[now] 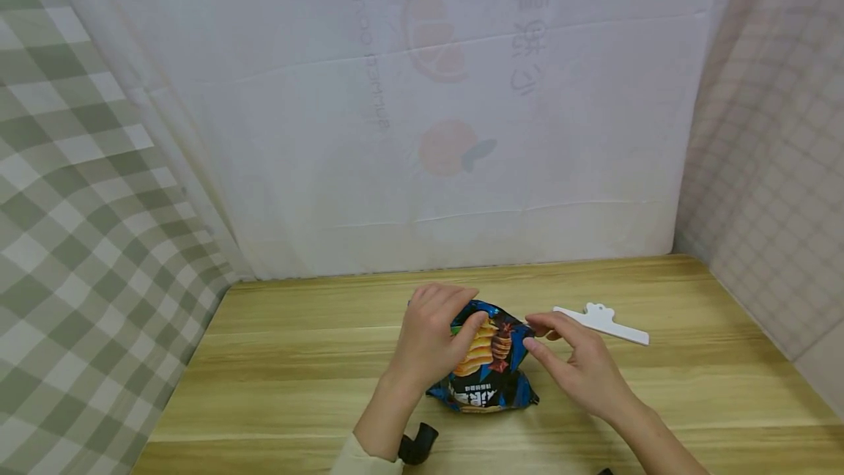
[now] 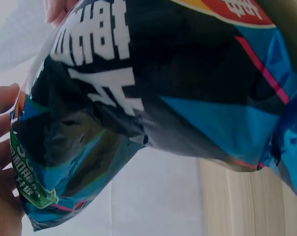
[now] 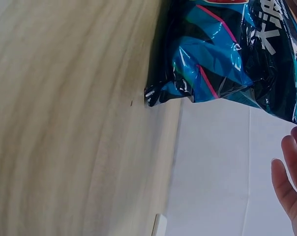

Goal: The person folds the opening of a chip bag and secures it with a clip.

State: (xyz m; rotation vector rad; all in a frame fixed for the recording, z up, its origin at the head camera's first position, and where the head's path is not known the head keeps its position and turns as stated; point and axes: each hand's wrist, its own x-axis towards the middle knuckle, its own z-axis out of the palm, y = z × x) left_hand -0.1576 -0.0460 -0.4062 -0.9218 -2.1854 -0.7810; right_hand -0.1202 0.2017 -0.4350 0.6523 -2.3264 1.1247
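Note:
A black and blue snack bag (image 1: 484, 365) stands upright on the wooden table, printed with yellow chips and white characters. My left hand (image 1: 431, 336) holds its upper left part, with the thumb on the front and the fingers over the top edge. In the left wrist view the bag (image 2: 188, 78) fills most of the picture, with fingers (image 2: 3, 142) along its left edge. By the upper right corner is my right hand (image 1: 580, 365), thumb and forefinger apart. The right wrist view shows this hand (image 3: 293, 172) just by the bag's edge; contact is hard to tell.
A long white clip (image 1: 603, 322) with a scalloped tab lies on the table behind the right hand. A black curved piece (image 1: 418, 446) is beside the left wrist. White cloth (image 1: 330, 167) hangs at the back, with checked cloth (image 1: 79, 204) on the left.

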